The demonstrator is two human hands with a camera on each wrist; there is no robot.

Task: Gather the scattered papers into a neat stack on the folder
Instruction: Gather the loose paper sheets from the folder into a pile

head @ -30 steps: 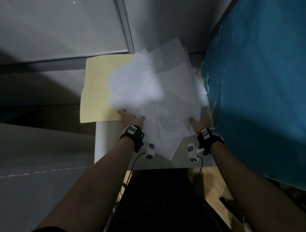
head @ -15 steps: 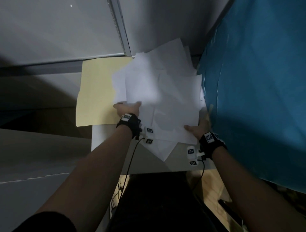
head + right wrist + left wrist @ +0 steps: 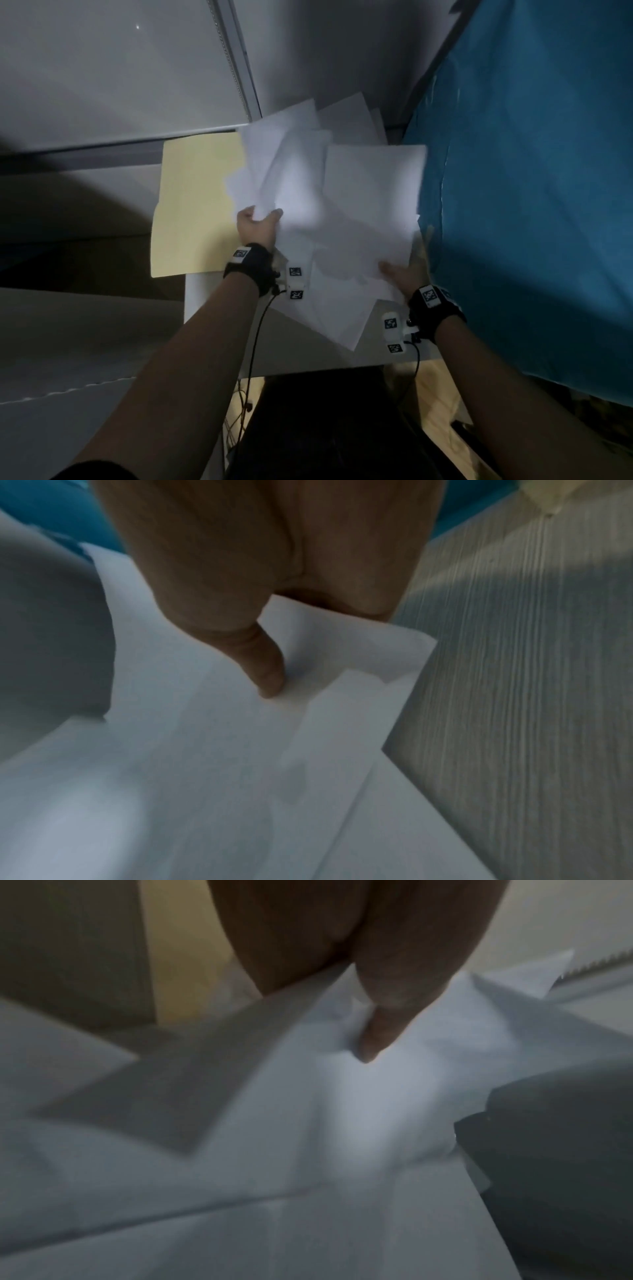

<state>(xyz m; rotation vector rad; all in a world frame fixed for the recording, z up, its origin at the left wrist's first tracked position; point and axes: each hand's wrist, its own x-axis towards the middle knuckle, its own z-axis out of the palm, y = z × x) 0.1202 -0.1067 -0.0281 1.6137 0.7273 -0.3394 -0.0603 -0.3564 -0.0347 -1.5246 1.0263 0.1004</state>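
A loose pile of white papers (image 3: 342,212) lies fanned over the small table, its left part overlapping a pale yellow folder (image 3: 195,205). My left hand (image 3: 262,221) grips the pile's left edge, thumb on top and fingers hidden beneath. In the left wrist view the thumb (image 3: 377,1026) presses into the papers (image 3: 308,1137), with the folder (image 3: 185,961) beyond. My right hand (image 3: 394,270) holds the pile's near right edge. In the right wrist view its thumb (image 3: 267,674) lies on the top sheet (image 3: 205,750); the fingers are hidden under the paper.
A blue cloth (image 3: 531,205) hangs close along the right side of the papers. A grey wall with a vertical frame (image 3: 239,68) stands right behind the table. The white tabletop (image 3: 212,305) is narrow; the folder juts past its left edge. The grey wood-grain surface (image 3: 514,696) shows right of the papers.
The left hand has shifted a little farther away along the pile's left edge and the right hand has drawn nearer. The sheets have moved closer together, with one sheet now squarer at the right.
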